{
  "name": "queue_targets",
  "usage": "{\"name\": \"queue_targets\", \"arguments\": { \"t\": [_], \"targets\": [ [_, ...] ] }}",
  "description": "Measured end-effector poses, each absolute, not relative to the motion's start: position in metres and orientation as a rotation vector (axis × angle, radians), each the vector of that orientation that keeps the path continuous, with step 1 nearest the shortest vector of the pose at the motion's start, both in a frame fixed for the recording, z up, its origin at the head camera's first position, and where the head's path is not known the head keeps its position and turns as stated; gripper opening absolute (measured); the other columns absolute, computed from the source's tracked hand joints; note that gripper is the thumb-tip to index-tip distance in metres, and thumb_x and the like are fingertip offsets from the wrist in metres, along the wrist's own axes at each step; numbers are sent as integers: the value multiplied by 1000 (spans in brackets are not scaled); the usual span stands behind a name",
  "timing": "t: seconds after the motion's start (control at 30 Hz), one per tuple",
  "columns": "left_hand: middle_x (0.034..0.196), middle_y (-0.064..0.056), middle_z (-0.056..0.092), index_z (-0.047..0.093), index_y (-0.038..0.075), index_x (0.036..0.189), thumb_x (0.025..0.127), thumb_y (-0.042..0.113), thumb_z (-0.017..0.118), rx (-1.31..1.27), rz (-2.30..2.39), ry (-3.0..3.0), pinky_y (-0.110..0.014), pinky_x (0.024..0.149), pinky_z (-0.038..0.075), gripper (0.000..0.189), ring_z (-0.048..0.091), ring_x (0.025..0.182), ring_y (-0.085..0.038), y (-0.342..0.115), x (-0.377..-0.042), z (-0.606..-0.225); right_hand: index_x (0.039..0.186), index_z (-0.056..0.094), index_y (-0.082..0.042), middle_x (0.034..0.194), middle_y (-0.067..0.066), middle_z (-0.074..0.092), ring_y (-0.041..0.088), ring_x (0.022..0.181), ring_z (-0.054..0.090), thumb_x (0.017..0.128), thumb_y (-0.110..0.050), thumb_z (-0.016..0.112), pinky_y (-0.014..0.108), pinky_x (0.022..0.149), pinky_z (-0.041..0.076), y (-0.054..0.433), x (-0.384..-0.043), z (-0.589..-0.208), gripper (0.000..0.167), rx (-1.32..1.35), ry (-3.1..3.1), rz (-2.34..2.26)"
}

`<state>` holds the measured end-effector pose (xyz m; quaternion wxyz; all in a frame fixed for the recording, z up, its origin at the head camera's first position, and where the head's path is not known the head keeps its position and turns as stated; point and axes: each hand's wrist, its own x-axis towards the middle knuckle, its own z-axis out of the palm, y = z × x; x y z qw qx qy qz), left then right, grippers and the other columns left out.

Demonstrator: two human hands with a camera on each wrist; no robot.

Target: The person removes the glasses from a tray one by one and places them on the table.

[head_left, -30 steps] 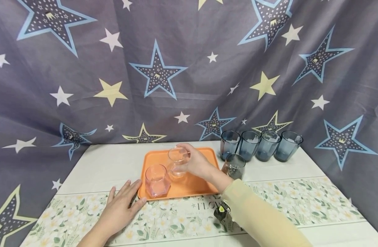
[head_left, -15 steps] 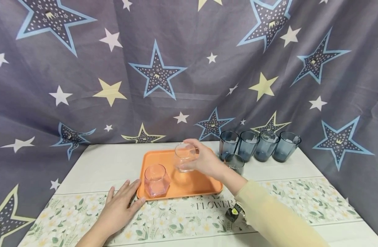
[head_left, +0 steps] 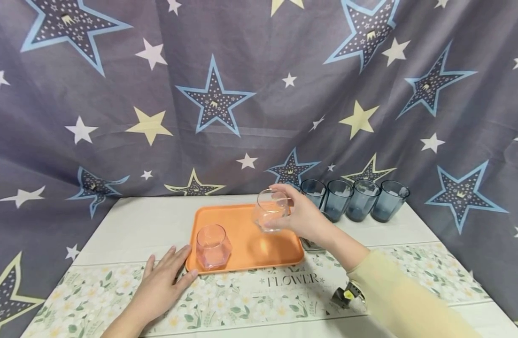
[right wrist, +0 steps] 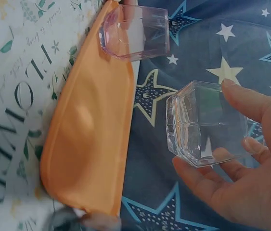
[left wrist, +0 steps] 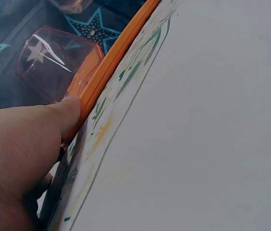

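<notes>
My right hand [head_left: 307, 218] grips a clear glass tumbler [head_left: 270, 213] from its right side. The tumbler is upright, raised over the right half of the orange tray [head_left: 246, 263]; in the right wrist view, thumb and fingers go round its faceted wall. On the tray's left end stands a pink-tinted glass tumbler [head_left: 213, 251]. At the tray's front left corner rests my left hand [head_left: 161, 284], fingers extended. Its thumb [left wrist: 70, 110] touches the rim in the left wrist view. A smoky grey glass [head_left: 313, 245] sits right of the tray, mostly hidden behind my right hand.
Several blue glasses [head_left: 358, 202] stand in a row at the back right of the table. A white cloth with a flowered band [head_left: 242, 300] covers the tabletop. Behind it hangs a dark curtain [head_left: 259, 84] with stars.
My right hand has lifted the clear tumbler off the tray and carried it to the right, its arm now covering more of the smoky grey glass. The left hand keeps its place at the tray.
</notes>
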<state>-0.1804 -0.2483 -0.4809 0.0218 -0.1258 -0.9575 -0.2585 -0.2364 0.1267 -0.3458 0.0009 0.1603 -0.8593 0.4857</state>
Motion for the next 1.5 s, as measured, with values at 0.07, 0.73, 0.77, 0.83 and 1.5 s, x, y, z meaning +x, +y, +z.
{"name": "queue_targets", "arguments": {
  "t": [0.07,0.73,0.77,0.83,1.5],
  "targets": [
    [169,-20,48,48,8,168,108,66,61,-385,-799,-2974,-81,125,-1,84,29,162,-51,-249,-180,-482,161,52,-23,148,7,64,33,135,63,84,-19,101,51,104,57,134,-233,-343,92,506,-2689,1526],
    [169,-22,47,48,8,168,107,66,61,-373,-832,-2997,-81,124,-4,85,27,162,-52,-251,-178,-486,167,45,-18,154,15,60,36,140,59,90,-36,96,59,106,54,223,-204,-324,95,291,-2753,1321],
    [169,-22,47,48,8,168,107,66,61,-375,-837,-2994,-81,124,-4,85,27,162,-52,-251,-178,-486,168,44,-19,154,16,59,37,141,59,90,-36,96,59,105,55,226,-203,-323,95,279,-2757,1312],
    [169,-22,47,48,8,168,107,66,61,-379,-840,-2988,-80,124,-4,86,27,162,-52,-251,-178,-486,169,43,-19,155,16,59,38,141,58,91,-39,96,61,105,55,234,-200,-322,96,253,-2766,1288],
    [169,-21,47,48,7,168,109,65,60,-412,-831,-2958,-80,125,-4,83,28,161,-52,-250,-180,-481,173,31,-15,164,22,49,45,144,53,96,-44,90,61,105,52,290,-189,-329,101,73,-2796,1248]
  ]
}}
